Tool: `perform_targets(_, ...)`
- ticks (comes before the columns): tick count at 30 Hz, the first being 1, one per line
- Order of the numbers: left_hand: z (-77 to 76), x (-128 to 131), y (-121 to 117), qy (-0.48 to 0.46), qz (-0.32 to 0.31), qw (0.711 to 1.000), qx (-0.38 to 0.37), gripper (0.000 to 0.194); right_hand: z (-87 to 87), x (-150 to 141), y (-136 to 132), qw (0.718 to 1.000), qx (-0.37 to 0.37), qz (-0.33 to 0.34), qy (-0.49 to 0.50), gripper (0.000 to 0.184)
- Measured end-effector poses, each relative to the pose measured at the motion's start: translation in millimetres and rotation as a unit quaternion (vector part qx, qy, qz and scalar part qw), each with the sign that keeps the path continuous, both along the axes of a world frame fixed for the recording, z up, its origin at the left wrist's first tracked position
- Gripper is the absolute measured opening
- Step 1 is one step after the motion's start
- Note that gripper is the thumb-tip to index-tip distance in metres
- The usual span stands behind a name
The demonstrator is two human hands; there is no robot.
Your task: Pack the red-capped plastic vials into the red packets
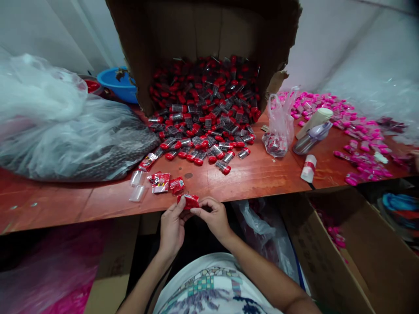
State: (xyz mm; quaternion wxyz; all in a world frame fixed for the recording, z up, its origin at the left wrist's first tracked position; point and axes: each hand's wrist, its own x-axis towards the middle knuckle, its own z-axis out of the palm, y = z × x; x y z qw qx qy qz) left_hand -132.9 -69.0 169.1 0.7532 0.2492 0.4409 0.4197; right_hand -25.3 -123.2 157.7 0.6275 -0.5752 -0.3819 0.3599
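Note:
Between my two hands, at the table's front edge, is a small red printed packet [190, 201]. My left hand [173, 222] pinches its left end between thumb and fingers. At the right end, the thumb and fingers of my right hand [212, 216] close on it. Just beyond lie several more red packets [160, 182] and two clear plastic tubes [138, 193]. A large heap of small clear containers with red ends [209, 117] spills toward me out of a cardboard box [203, 26] lying on its side.
On the left sits a big clear bag of dark pieces [78, 144], with a blue basin [119, 83] behind. Rightward are a small plastic bag [278, 126], bottles [312, 135], a white roll [308, 168] and pink items [360, 135]. An open carton [360, 244] stands below the table [262, 174].

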Motion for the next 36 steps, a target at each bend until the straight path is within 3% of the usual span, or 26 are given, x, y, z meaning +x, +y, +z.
perform_targets(3,1.4,-0.4,2.1,-0.021,-0.014,1.0,-0.018,0.024,-2.7,9.9,2.1,1.0,0.01,0.017,-0.018,0.009)
perform_targets(5,3.9,-1.3,3.0,-0.045,-0.049,0.995,-0.07,0.03,-5.5,21.9,3.5,0.995,0.038,0.018,-0.094,0.011)
perform_targets(9,8.3,-1.9,4.1,-0.074,-0.131,0.977,-0.154,0.05,-6.5,48.1,4.8,0.939,0.082,0.085,-0.322,0.025)
perform_targets(12,6.1,0.9,5.1,-0.066,-0.118,0.984,-0.115,0.035,-4.6,58.1,3.6,0.898,0.099,0.155,-0.399,0.027)
perform_targets(15,0.1,2.4,7.1,-0.03,-0.093,0.993,-0.072,0.021,-6.9,64.7,4.6,0.876,0.115,0.225,-0.41,0.031)
perform_targets(17,-2.9,0.8,9.1,-0.005,-0.069,0.996,-0.06,0.019,-12.0,75.1,10.3,0.888,0.118,0.189,-0.402,0.035)
perform_targets(19,-3.6,-2.1,11.3,0.01,-0.047,0.997,-0.053,0.018,-17.7,93.3,21.3,0.911,0.093,0.067,-0.396,0.036)
perform_targets(21,-2.2,-4.6,13.6,0.011,-0.037,0.998,-0.043,0.018,-20.9,117.1,35.2,0.911,0.045,-0.038,-0.408,0.034)
perform_targets(22,-0.9,-5.3,14.6,0.009,-0.032,0.999,-0.038,0.018,-21.0,129.3,41.8,0.905,0.025,-0.045,-0.422,0.033)
perform_targets(25,3.5,-4.8,17.3,-0.007,-0.014,0.999,-0.029,0.017,-15.8,157.1,54.3,0.888,0.005,0.074,-0.454,0.039)
perform_targets(29,5.9,-2.5,21.9,-0.015,0.022,0.997,-0.066,0.014,-1.2,164.1,53.8,0.848,-0.008,0.218,-0.483,0.039)
perform_targets(33,6.1,-1.2,25.8,-0.033,0.042,0.992,-0.11,0.009,9.4,153.7,51.4,0.808,-0.002,0.281,-0.518,0.027)
perform_targets(36,7.6,0.5,26.6,-0.049,0.052,0.989,-0.126,0.006,7.6,138.1,48.7,0.81,0.0,0.276,-0.517,0.02)
